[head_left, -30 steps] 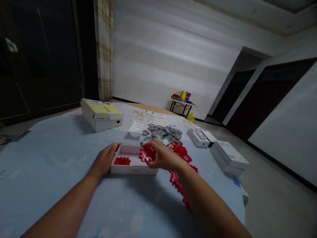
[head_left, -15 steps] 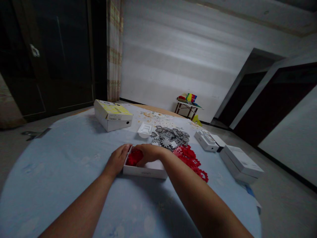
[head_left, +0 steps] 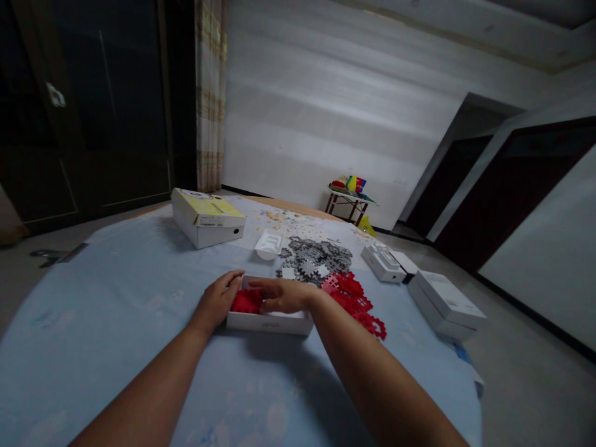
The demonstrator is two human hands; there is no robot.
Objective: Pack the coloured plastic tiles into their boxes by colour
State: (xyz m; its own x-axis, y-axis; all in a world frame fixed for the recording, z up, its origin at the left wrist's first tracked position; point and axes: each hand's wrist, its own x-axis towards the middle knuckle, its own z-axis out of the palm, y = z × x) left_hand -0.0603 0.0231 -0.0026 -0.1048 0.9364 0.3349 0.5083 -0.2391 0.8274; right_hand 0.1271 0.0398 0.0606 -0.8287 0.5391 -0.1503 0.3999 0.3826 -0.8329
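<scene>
A shallow white box sits on the table in front of me, with red interlocking plastic pieces lying in its left end. My left hand grips the box's left wall, thumb near the rim. Over the middle of the box is my right hand, its fingers apart and pointing left beside the red pieces; nothing shows in its grasp. A heap of loose red pieces lies to the right of the box, partly behind my right forearm. Grey interlocking pieces are piled just beyond.
The round table has a pale blue cloth. Beyond the box are a clear plastic tray and a yellow-and-white shoebox. Small white boxes and a larger white box stand at the right edge.
My right hand has loosened from the red pieces and drawn slightly up and right, leaving them in the box's left end. My left hand stays at the box wall. The view has shifted slightly.
</scene>
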